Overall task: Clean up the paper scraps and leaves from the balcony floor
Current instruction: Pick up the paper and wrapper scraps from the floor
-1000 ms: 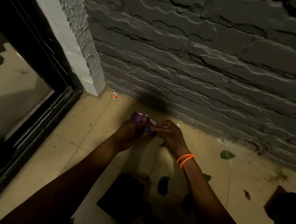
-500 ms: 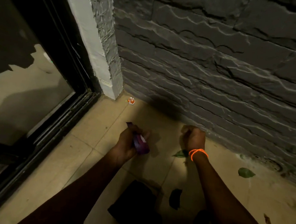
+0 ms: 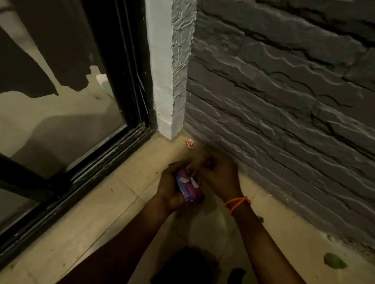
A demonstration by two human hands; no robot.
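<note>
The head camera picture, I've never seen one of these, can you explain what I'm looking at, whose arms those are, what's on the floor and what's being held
This is one picture from a wide-angle camera worn on a person's head, looking forward and down, so the two arms reaching in from the bottom are the wearer's own. There is no machine here.

The left hand grips a purple wrapper with pale paper bits on it. The right hand, with an orange band on its wrist, is curled close beside it; whether it holds anything is hard to tell.

They work over a tan tiled floor in a corner, with a black sliding door frame to the left and a grey stone wall to the right. On the floor lie a small orange and white scrap in the corner and a green leaf at the lower right.
</note>
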